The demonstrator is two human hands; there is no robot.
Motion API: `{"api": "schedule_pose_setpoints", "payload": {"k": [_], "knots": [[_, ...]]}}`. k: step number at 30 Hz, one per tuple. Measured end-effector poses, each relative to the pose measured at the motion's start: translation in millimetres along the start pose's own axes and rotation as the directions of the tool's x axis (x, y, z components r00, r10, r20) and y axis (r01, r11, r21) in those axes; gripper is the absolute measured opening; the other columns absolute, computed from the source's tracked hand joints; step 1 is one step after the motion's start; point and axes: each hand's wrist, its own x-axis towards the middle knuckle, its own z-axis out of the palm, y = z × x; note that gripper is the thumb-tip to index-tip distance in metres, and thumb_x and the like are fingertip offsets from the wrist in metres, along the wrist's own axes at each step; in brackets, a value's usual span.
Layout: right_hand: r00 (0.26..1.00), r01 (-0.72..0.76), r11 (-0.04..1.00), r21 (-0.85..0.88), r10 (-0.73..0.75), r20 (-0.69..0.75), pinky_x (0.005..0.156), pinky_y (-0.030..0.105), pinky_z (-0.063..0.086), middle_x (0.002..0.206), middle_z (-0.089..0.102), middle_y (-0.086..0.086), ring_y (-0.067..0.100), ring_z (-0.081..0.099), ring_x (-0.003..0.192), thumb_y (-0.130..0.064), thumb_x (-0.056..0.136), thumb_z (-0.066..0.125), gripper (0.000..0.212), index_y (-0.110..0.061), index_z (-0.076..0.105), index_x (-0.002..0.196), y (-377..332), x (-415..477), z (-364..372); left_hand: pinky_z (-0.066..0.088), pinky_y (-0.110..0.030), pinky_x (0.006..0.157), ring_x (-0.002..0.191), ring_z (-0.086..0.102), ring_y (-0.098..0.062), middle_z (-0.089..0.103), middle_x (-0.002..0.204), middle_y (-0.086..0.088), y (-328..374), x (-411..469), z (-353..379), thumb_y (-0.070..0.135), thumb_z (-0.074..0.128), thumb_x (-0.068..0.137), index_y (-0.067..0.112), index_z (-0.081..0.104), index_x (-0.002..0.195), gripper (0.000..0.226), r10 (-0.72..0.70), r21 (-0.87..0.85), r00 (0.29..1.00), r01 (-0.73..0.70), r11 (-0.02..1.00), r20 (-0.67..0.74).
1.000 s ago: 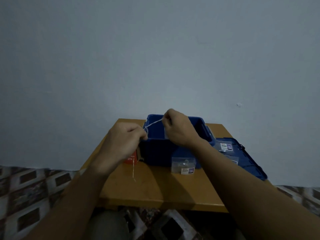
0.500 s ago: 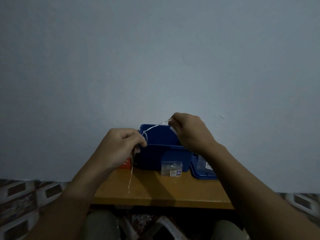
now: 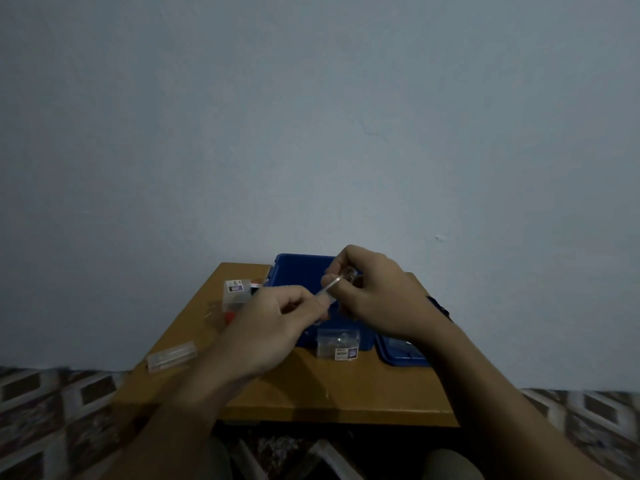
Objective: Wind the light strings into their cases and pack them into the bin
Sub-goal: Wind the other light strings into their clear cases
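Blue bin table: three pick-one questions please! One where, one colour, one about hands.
1. The labelled clear plastic case nearest the person stands: A inside the blue plastic bin; B before it; C on the floor.
2. The flat plastic lid beside the bin is: A blue; B red; C green.
3. The left hand and right hand: A lie flat; B lift the bin; C pinch the thin white light string.
B, it stands on the wooden table. A, it matches the bin. C, fingers curl on the string.

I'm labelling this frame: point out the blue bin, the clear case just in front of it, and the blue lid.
blue bin [image 3: 300,271]: head view, upper left wall.
clear case [image 3: 336,342]: head view, front face.
blue lid [image 3: 396,358]: head view, near rim.
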Motion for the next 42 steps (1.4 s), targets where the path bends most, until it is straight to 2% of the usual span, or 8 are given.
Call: {"api": "schedule_pose_setpoints", "payload": {"k": [5, 10, 13, 18, 25, 31, 38, 42], "knots": [[1.0, 0.022, 1.0, -0.012, -0.022, -0.007, 0.055, 0.015, 0.045, 0.084, 0.068, -0.007, 0.002, 0.062, 0.07, -0.02, 0.093, 0.064, 0.004, -0.023, 0.061, 0.093, 6.9, -9.0, -1.4, 0.053, -0.032, 0.075, 0.08, 0.07, -0.023, 0.074, 0.084, -0.005, -7.7, -1.0, -4.8, 0.03, 0.051, 0.1, 0.011, 0.072, 0.082, 0.033, -0.011, -0.173, 0.998, 0.001, 0.985, -0.056], [0.999, 0.051, 0.984, 0.172, -0.05, -0.006, 0.074, 0.044, 0.059, 0.086, 0.073, 0.002, 0.022, 0.07, 0.082, -0.018, 0.094, 0.066, 0.005, -0.022, 0.065, 0.093, 7.7, -13.1, 0.7, 0.031, -0.022, 0.041, 0.043, 0.039, -0.012, 0.056, 0.062, -0.005, -7.9, -3.6, -0.5, 0.025, 0.049, 0.103, 0.007, 0.07, 0.095, 0.029, -0.145, -0.356, 0.989, 0.128, 0.926, -0.021], [0.999, 0.025, 0.948, 0.318, -0.033, 0.021, 0.079, 0.043, 0.06, 0.091, 0.073, 0.008, 0.021, 0.071, 0.084, -0.013, 0.096, 0.064, 0.006, -0.017, 0.065, 0.101, 6.4, -16.5, -1.0, 0.022, -0.019, 0.036, 0.038, 0.028, -0.008, 0.042, 0.051, 0.001, -9.5, -4.2, -2.9, 0.03, 0.059, 0.096, 0.009, 0.071, 0.097, 0.024, -0.177, -0.392, 0.984, 0.153, 0.907, -0.026], [0.998, -0.052, 0.841, 0.538, 0.023, 0.061, 0.069, 0.03, 0.058, 0.091, 0.071, 0.015, 0.022, 0.068, 0.077, -0.003, 0.095, 0.061, 0.011, -0.006, 0.065, 0.105, 2.8, -22.3, -5.0, 0.023, -0.022, 0.038, 0.04, 0.028, -0.01, 0.037, 0.052, -0.003, -9.3, -6.6, -3.7, 0.056, 0.067, 0.072, 0.019, 0.073, 0.103, 0.049, -0.103, -0.342, 0.994, 0.086, 0.936, -0.031], [0.996, -0.093, 0.759, 0.644, 0.064, 0.068, 0.067, 0.028, 0.055, 0.085, 0.07, 0.009, 0.023, 0.067, 0.075, -0.007, 0.099, 0.056, 0.01, -0.004, 0.064, 0.106, 2.2, -24.0, -4.1, 0.03, -0.012, 0.039, 0.034, 0.041, -0.002, 0.047, 0.041, 0.015, -12.3, -4.5, 2.7, 0.03, 0.055, 0.098, 0.02, 0.069, 0.112, 0.022, -0.014, -0.298, 0.995, -0.017, 0.954, -0.102], [0.99, -0.129, 0.694, 0.709, 0.134, 0.048, 0.066, 0.033, 0.057, 0.083, 0.07, 0.011, 0.024, 0.065, 0.072, -0.004, 0.095, 0.062, 0.021, -0.011, 0.063, 0.115, -1.7, -22.3, 2.1, 0.027, -0.021, 0.043, 0.039, 0.033, -0.003, 0.045, 0.045, 0.011, -19.3, 0.3, 7.8, 0.03, 0.051, 0.103, 0.026, 0.065, 0.108, 0.016, -0.02, -0.253, 0.989, -0.018, 0.967, -0.145], [0.972, -0.152, 0.637, 0.756, 0.236, -0.003, 0.067, 0.032, 0.056, 0.085, 0.069, 0.016, 0.025, 0.066, 0.071, -0.005, 0.094, 0.062, 0.021, -0.003, 0.066, 0.115, 4.0, -21.6, 1.3, 0.032, -0.024, 0.047, 0.048, 0.04, -0.011, 0.051, 0.055, 0.007, -20.9, -2.2, -0.5, 0.037, 0.054, 0.098, 0.021, 0.069, 0.097, 0.022, 0.053, -0.19, 0.998, -0.058, 0.98, -0.029], [0.971, -0.172, 0.616, 0.768, 0.238, 0.027, 0.068, 0.032, 0.057, 0.086, 0.069, 0.019, 0.025, 0.067, 0.073, -0.004, 0.092, 0.064, 0.021, 0.004, 0.066, 0.112, 5.8, -21.6, -3.6, 0.048, -0.026, 0.065, 0.061, 0.057, -0.012, 0.059, 0.064, 0.002, -25.9, -1.9, -6.7, 0.034, 0.054, 0.098, 0.021, 0.072, 0.088, 0.024, 0.051, -0.111, 0.998, -0.048, 0.993, 0.022]]}}
